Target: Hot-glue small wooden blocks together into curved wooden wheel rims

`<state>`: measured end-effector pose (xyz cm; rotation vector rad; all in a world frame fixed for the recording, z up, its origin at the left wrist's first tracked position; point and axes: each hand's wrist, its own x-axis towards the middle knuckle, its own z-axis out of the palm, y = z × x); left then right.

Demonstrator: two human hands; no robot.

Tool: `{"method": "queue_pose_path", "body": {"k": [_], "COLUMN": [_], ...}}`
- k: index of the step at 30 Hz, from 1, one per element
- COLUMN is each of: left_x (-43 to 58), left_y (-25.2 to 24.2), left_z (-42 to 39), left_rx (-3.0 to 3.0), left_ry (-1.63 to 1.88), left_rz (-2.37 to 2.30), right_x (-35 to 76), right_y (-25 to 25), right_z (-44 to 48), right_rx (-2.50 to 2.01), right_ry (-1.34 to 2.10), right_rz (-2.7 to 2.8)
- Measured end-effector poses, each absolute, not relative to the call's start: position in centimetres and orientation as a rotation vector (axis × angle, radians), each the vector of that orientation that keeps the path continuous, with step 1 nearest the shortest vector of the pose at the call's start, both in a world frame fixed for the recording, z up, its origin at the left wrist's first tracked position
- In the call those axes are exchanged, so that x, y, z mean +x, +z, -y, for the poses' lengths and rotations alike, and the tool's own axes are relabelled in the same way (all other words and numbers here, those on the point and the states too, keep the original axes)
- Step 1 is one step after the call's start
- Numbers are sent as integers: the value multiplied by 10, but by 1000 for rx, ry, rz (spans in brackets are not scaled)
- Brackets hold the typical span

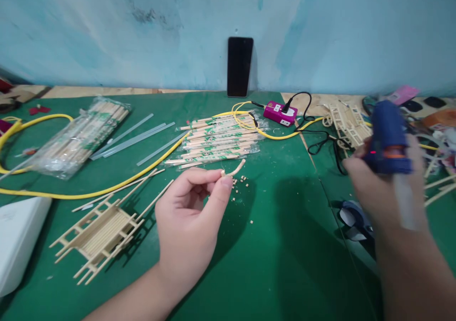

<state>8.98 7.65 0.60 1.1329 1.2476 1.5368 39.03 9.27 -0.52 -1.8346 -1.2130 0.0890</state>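
Note:
Between the thumb and forefinger of my left hand is a short curved strip of pale wooden pieces, held above the table. Tiny cut wood bits lie scattered just beyond it. My right hand, smeared by motion, is wrapped round a blue hot glue gun with a glue stick showing at its back. A small red light glows on the gun. Left of my left hand stands a small cart frame made of wooden sticks.
Wrapped chopsticks, clear glue sticks and a bagged chopstick bundle lie at the back. A yellow cable runs to a magenta power strip. A phone leans on the wall. Another stick model and dark-handled scissors are right.

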Motion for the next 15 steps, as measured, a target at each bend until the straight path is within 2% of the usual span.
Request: {"method": "queue_pose_path", "body": {"k": [6,15], "left_x": [90,89], "left_y": [6,5], "left_z": [-76,-77], "left_rx": [1155,1159], "left_ry": [1549,1546], "left_rz": [-1248,-1239], "right_x": [377,377], "right_y": [-12,-15], "right_z": [-87,-83], "right_rx": [-2076,-2202], "right_ry": [503,669], "right_rz": [1620,1885]}}
